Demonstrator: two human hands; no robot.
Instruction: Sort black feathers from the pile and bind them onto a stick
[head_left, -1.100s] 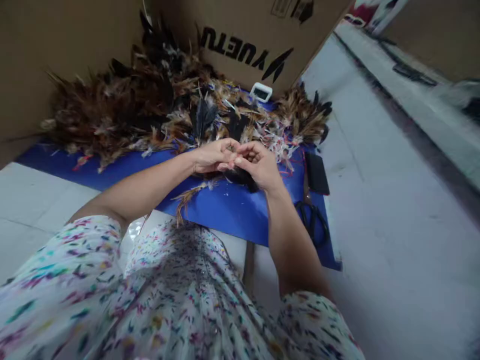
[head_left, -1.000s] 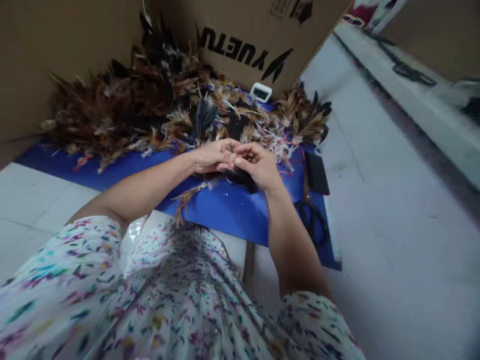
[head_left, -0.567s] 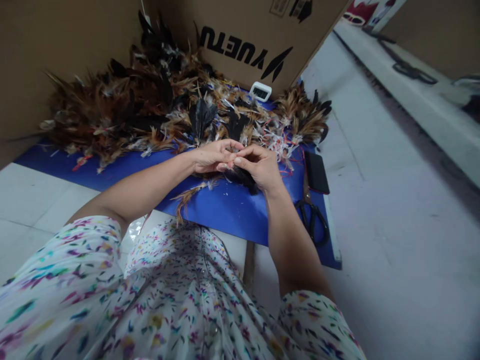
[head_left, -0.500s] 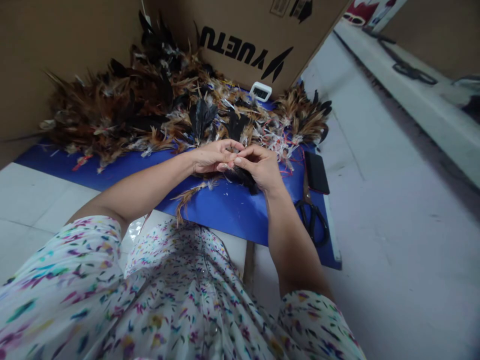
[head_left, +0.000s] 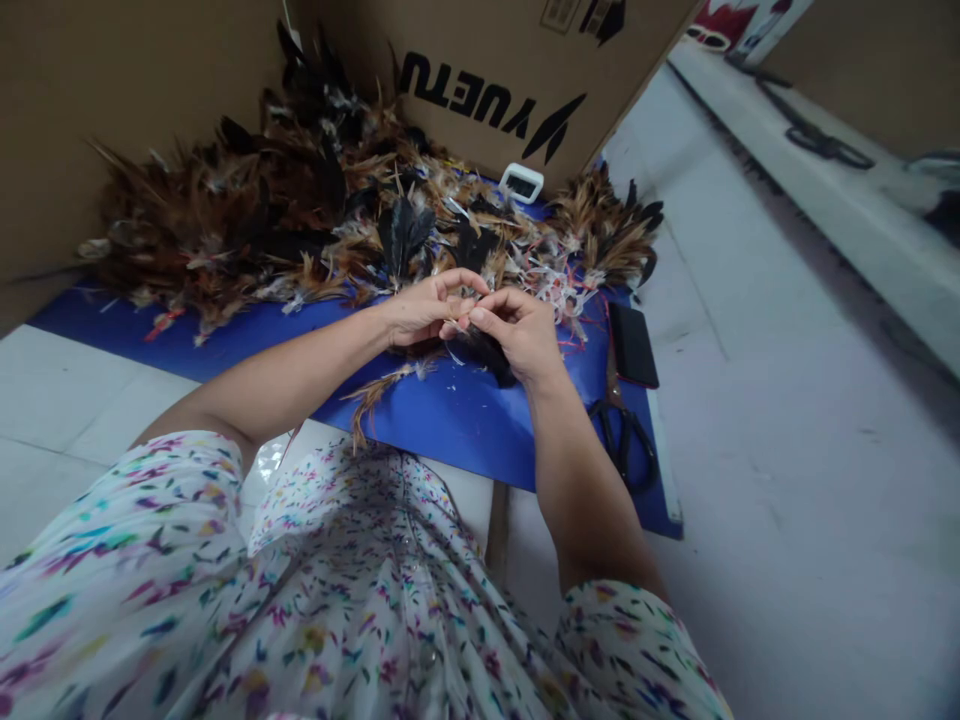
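Observation:
My left hand (head_left: 424, 310) and my right hand (head_left: 517, 330) meet over a blue mat (head_left: 450, 415), fingertips pinched together. Both are closed on a small bunch of dark feathers (head_left: 484, 352) that hangs below my right palm. A few brown feathers (head_left: 382, 388) lie on the mat just under my left wrist. Behind the hands spreads a big heap of brown, black and white feathers (head_left: 300, 215).
Black scissors (head_left: 626, 440) and a black flat case (head_left: 634, 345) lie at the mat's right edge. A small white device (head_left: 521, 184) sits by a cardboard box (head_left: 487, 80). More cardboard (head_left: 97, 110) stands at left. Pale tiled floor (head_left: 787, 450) runs to the right.
The hands stay in place; my left fingers have curled up a little and the pinch has shifted slightly. The camera steadied.

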